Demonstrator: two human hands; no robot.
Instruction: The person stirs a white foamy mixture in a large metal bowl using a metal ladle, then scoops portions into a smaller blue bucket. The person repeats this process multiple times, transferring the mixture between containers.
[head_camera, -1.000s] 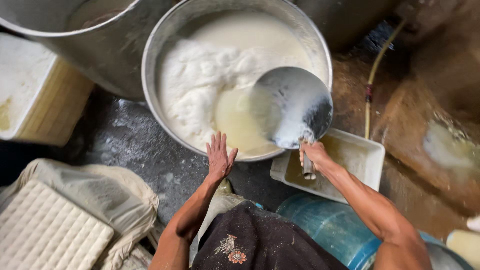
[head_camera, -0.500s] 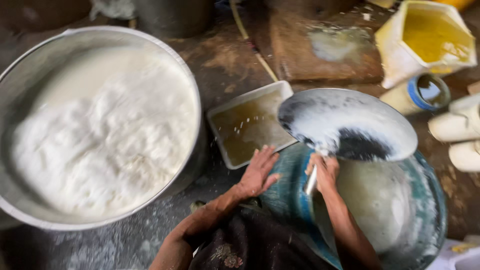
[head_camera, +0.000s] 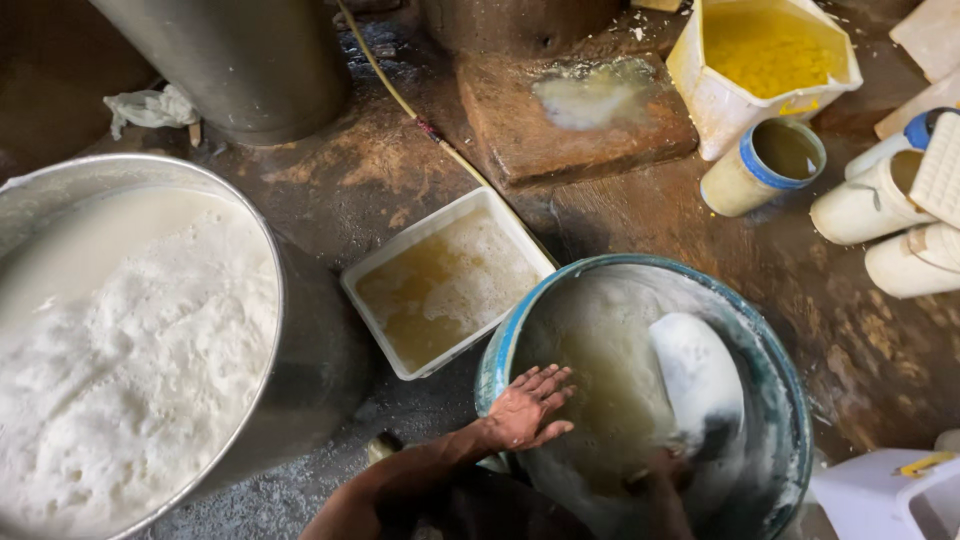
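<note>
The left hand (head_camera: 527, 410) lies spread, fingers apart, on the near rim of the blue barrel (head_camera: 760, 330), gripping nothing. The right hand (head_camera: 660, 470), partly hidden in shadow, closes its grip on the handle of the metal ladle (head_camera: 697, 378), whose white-coated bowl is tipped inside the barrel over cloudy liquid. On the floor, a white tray (head_camera: 445, 282) sits just beside the barrel, between it and the large steel basin (head_camera: 300, 330) of white curd.

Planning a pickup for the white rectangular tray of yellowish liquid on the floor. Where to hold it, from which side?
Probably by the rim of the white tray, one hand on each short end, coming from above. It is shallow, open-topped and holds yellowish liquid, so it should stay level. The large metal basin crowds one long side and the blue drum a corner, while the short ends look freer.
</note>
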